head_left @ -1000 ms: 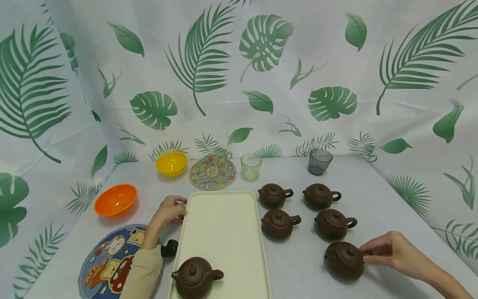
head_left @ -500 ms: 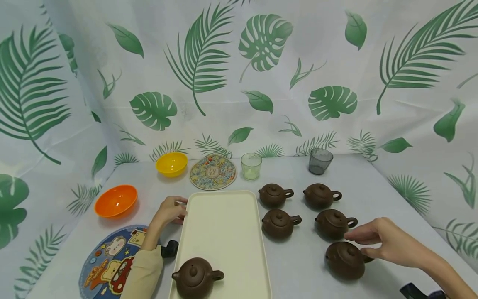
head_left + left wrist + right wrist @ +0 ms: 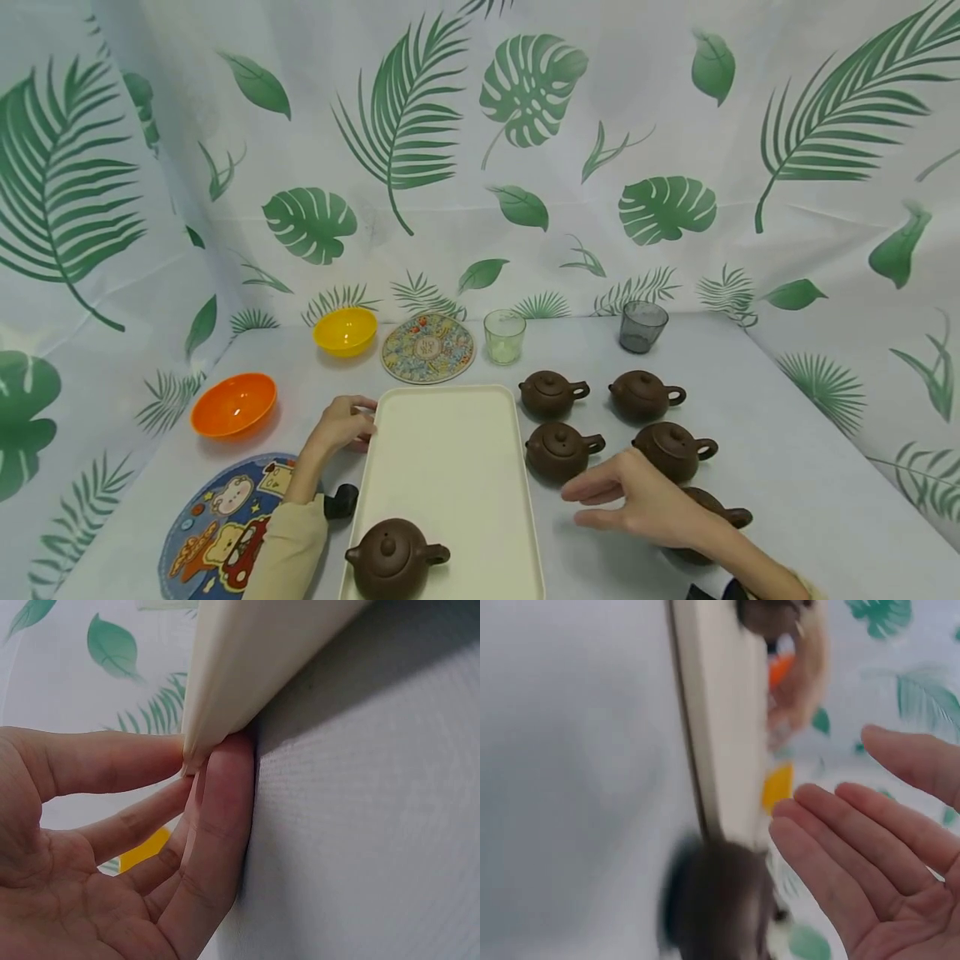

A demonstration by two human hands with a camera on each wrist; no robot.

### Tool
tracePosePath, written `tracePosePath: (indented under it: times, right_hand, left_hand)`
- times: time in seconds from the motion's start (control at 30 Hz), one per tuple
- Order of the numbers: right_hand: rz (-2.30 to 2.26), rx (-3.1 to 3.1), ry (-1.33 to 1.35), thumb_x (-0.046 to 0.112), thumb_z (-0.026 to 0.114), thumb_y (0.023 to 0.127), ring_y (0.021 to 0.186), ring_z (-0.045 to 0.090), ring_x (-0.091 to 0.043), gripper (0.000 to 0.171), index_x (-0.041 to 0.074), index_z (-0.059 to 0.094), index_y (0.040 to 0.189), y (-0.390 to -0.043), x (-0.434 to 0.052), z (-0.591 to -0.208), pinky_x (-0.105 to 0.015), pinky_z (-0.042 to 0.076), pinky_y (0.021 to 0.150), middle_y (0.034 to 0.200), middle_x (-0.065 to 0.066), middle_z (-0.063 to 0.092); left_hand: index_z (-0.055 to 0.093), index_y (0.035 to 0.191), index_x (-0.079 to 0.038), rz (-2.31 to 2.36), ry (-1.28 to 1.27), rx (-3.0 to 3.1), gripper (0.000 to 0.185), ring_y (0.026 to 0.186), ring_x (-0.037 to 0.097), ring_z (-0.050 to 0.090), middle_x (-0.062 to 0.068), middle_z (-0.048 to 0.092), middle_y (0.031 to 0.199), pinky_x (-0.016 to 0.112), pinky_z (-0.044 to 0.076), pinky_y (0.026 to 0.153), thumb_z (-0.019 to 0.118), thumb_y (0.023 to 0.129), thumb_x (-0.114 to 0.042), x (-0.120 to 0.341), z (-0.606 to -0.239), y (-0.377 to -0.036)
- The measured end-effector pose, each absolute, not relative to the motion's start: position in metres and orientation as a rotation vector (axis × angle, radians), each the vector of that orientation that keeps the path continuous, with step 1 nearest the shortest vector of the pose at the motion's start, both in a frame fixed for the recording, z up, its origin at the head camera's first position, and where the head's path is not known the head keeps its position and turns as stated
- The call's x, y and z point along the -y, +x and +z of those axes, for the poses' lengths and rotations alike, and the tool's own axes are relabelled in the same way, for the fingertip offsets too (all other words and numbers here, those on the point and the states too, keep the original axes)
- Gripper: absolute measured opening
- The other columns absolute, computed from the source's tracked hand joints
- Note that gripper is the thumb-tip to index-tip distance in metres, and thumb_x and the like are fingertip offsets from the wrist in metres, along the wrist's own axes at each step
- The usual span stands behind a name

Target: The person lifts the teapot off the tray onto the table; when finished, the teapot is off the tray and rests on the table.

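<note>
My left hand [image 3: 341, 425] holds the left edge of a cream rectangular tray [image 3: 450, 467]. The left wrist view shows its thumb on top of the rim [image 3: 196, 742] and fingers curled under it. One dark brown teapot [image 3: 390, 560] sits at the tray's near left. My right hand [image 3: 648, 504] hovers between the tray and the brown teapots, holding nothing, fingers extended and thumb apart. The closest teapot [image 3: 557, 452] is just beyond its fingertips. My right forearm partly hides the front right teapot [image 3: 738, 517]. The right wrist view is blurred around the teapot and tray.
More brown teapots [image 3: 645, 394] stand right of the tray. Along the back are a yellow bowl [image 3: 345, 332], a patterned round mat [image 3: 427, 348], a green glass [image 3: 505, 337] and a grey glass [image 3: 642, 327]. An orange bowl [image 3: 234, 406] and blue cartoon mat [image 3: 217, 525] lie left.
My right hand has let go of the front right teapot's handle, lifted off, and moved left toward the tray. The left hand and tray have stayed in place.
</note>
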State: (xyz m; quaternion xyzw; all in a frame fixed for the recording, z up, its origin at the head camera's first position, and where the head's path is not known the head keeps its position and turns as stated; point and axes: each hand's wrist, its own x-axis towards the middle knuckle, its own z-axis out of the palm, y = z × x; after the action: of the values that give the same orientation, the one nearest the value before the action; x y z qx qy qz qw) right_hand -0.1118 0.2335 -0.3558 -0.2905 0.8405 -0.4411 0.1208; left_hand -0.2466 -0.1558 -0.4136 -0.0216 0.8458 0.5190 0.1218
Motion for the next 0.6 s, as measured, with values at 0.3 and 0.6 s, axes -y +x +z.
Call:
tracePosePath:
  times: [0.3, 0.6]
  right_hand:
    - [-1.367, -2.336, -0.879, 0.015, 0.076, 0.081, 0.095, 0.070, -0.016, 0.029, -0.004, 0.072, 0.103, -0.114, -0.163, -0.377, -0.022, 0.056, 0.078, 0.102, -0.012, 0.072]
    - [-1.296, -2.331, -1.140, 0.011, 0.074, 0.083, 0.094, 0.066, -0.005, 0.024, -0.005, 0.072, 0.102, -0.109, -0.120, -0.387, -0.013, 0.053, 0.075, 0.100, -0.011, 0.073]
  left_hand:
    - [0.055, 0.122, 0.011, 1.506, -0.061, -2.481, 0.045, 0.064, 0.020, 0.063, 0.021, 0.061, 0.093, 0.033, 0.058, 0.056, 0.060, 0.078, 0.006, 0.157, -0.416, -0.247]
    - [0.056, 0.122, 0.010, 1.501, -0.072, -2.489, 0.044, 0.065, 0.020, 0.063, 0.020, 0.062, 0.093, 0.034, 0.058, 0.057, 0.060, 0.079, 0.003, 0.156, -0.415, -0.246]
